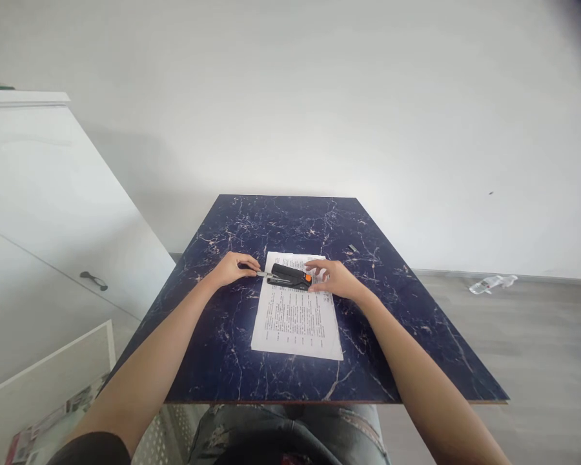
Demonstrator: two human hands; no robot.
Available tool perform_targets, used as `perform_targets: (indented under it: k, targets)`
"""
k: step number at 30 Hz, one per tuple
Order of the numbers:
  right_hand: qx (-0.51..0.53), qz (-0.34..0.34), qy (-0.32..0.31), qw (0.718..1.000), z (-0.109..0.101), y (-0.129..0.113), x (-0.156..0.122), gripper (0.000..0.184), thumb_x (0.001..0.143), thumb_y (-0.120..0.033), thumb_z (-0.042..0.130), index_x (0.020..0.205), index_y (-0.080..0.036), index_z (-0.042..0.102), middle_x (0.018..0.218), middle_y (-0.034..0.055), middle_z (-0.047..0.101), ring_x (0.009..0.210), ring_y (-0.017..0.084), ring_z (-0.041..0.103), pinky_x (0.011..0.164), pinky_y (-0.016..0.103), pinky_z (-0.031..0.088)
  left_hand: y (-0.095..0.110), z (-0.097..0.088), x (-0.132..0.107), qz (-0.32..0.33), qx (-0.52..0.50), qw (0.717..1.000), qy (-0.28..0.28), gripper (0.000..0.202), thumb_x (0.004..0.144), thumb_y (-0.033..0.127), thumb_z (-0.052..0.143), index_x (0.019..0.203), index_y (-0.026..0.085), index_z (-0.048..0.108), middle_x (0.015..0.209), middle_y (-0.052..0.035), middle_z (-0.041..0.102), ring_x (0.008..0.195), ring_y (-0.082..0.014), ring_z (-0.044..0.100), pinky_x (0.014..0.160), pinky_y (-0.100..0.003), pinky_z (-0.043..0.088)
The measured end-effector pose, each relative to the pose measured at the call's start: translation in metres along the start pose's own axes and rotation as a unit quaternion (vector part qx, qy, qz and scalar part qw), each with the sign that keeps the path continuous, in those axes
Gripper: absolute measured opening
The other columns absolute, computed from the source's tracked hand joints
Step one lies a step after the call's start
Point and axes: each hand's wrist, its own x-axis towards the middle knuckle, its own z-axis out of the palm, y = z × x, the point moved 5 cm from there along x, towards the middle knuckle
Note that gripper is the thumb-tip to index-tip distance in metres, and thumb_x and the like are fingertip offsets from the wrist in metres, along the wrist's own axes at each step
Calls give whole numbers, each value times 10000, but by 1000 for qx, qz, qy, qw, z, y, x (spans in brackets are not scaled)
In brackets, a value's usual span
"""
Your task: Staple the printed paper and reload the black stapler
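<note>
The left hand (237,267) has its thumb and forefinger pinched together on a slim metal strip (263,274), which juts from the near-left end of the stapler (289,276). At the other end, the right hand (336,279) curves its thumb and fingers around the stapler's orange part (308,279) — the thumb low on the near side, the fingertips on the far side, the gap between them about the stapler's width. How firmly it presses, I cannot tell.

The stapler lies between the two hands, crosswise over the upper part of the paper (295,323), whose printed text runs from beneath it toward the body. Under all this is the table (310,226), dark blue with pale veins. A small strip (352,248) rests on it just beyond the right hand.

Nearer the body than the grip, past the table's edge, are the jeans (290,426). Well to the left of the hands stands a white cabinet (39,181) with a dark handle (93,281). Well to the right, a bottle (492,283) lies on the floor (537,336) — close by the wall (295,97), which rises behind the table.
</note>
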Motion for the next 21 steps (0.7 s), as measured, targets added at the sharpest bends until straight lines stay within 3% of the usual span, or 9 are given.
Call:
perform_targets:
  k: [5, 13, 21]
  targets:
    - [-21, 4, -16, 1000, 22, -5, 5, 604, 724, -323, 881, 1295, -243, 700, 1028, 70, 765, 771, 197, 696, 844, 384, 589, 8, 15, 1, 8, -3, 1000, 16, 212, 783, 334, 839, 963, 227, 803, 954, -64, 808, 915, -253, 773, 978, -415, 568]
    - [2, 3, -6, 1000, 24, 5, 6, 640, 701, -323, 891, 1304, -228, 700, 1028, 81, 766, 889, 244, 735, 945, 443, 592, 15, 44, 12, 38, -32, 998, 35, 132, 793, 258, 787, 916, 208, 785, 887, -51, 803, 857, -250, 771, 891, -389, 589]
    - [-8, -16, -9, 1000, 25, -6, 7, 532, 732, -281, 838, 1248, -229, 718, 1043, 67, 760, 908, 241, 717, 892, 406, 589, 12, 50, 15, 27, -62, 997, 33, 135, 787, 243, 773, 914, 201, 760, 873, -44, 797, 829, -238, 766, 858, -377, 592]
